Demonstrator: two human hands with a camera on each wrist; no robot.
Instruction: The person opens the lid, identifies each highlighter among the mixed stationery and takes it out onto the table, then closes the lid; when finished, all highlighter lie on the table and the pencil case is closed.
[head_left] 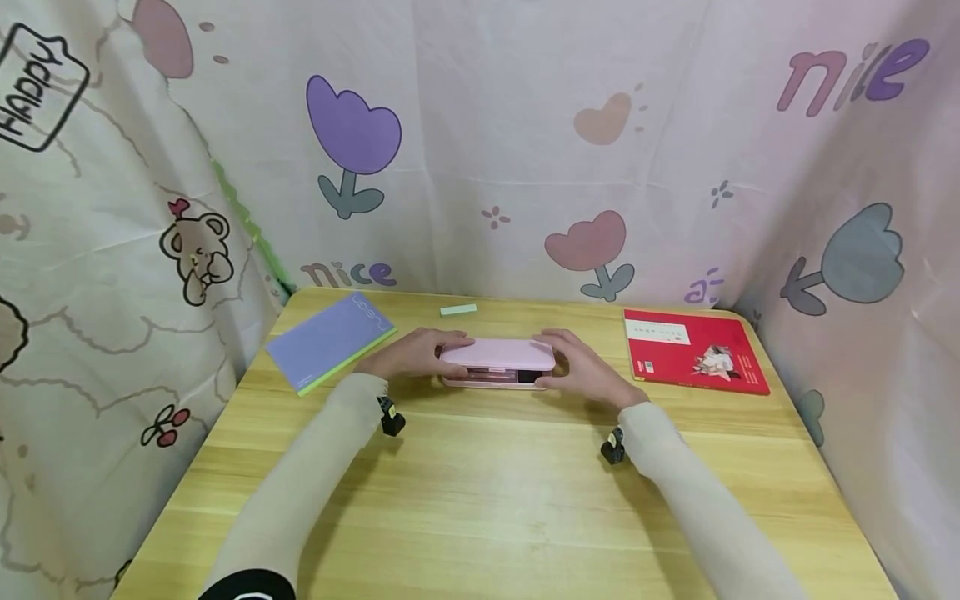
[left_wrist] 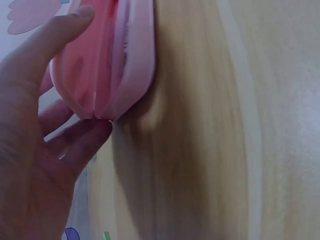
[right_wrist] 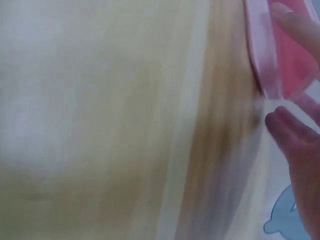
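Observation:
A pink pencil case point(head_left: 497, 354) lies on the wooden table with its lid partly raised, and pencil-like items and a dark item show through the front gap. At its left end, my left hand point(head_left: 417, 353) holds the case, thumb toward the front and fingers round the back. My right hand point(head_left: 581, 367) holds the right end, fingers over the lid and thumb low in front. In the left wrist view, the thumb of the left hand point(left_wrist: 42, 115) lies against the lid's edge. The right wrist view is blurred; there the right hand's thumb touches the pencil case point(right_wrist: 265, 47).
A purple-blue notebook point(head_left: 330, 340) with a green edge lies at left. Behind the case is a small pale green strip point(head_left: 458, 309). On the right lies a red book point(head_left: 693, 350). Printed curtains point(head_left: 480, 150) surround the table point(head_left: 495, 500) at the back and sides.

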